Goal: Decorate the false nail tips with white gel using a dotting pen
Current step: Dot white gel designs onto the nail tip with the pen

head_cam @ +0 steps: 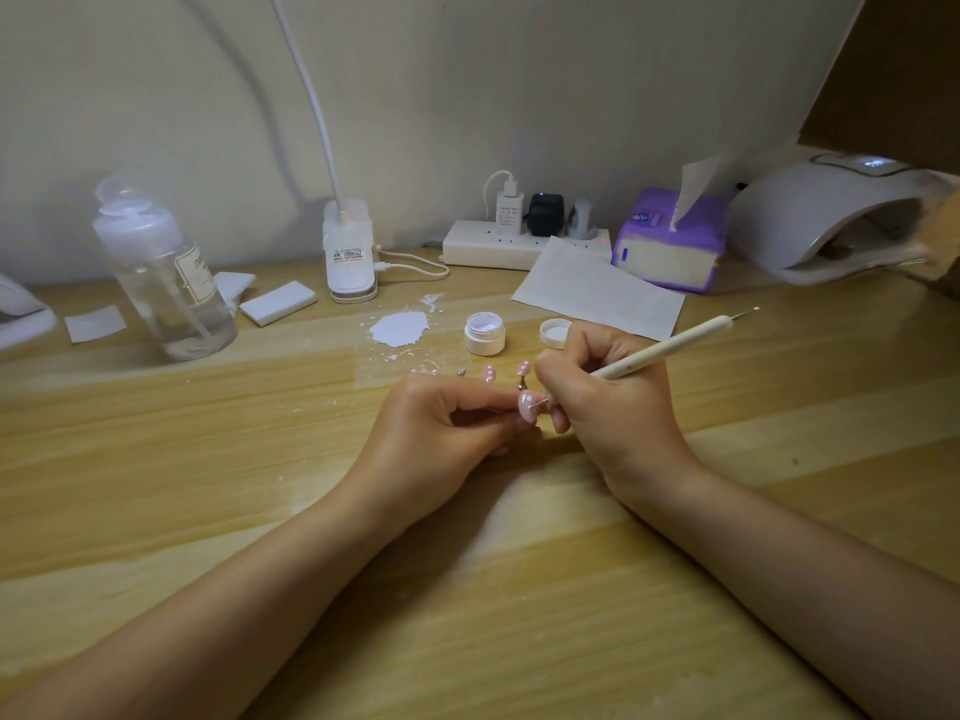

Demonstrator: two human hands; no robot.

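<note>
Right now, at frame centre above the tabletop [519, 589], my left hand [441, 423] pinches the pink nail tip [524, 404] while my right hand's [602, 402] grip clasps the dotting pen [660, 353], its long axis slanting from upper right down-left, ball end touching the tip's right side.

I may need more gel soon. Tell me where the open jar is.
In the head view the open gel jar stands on the table past the hands, between the white smear and its lid.
</note>
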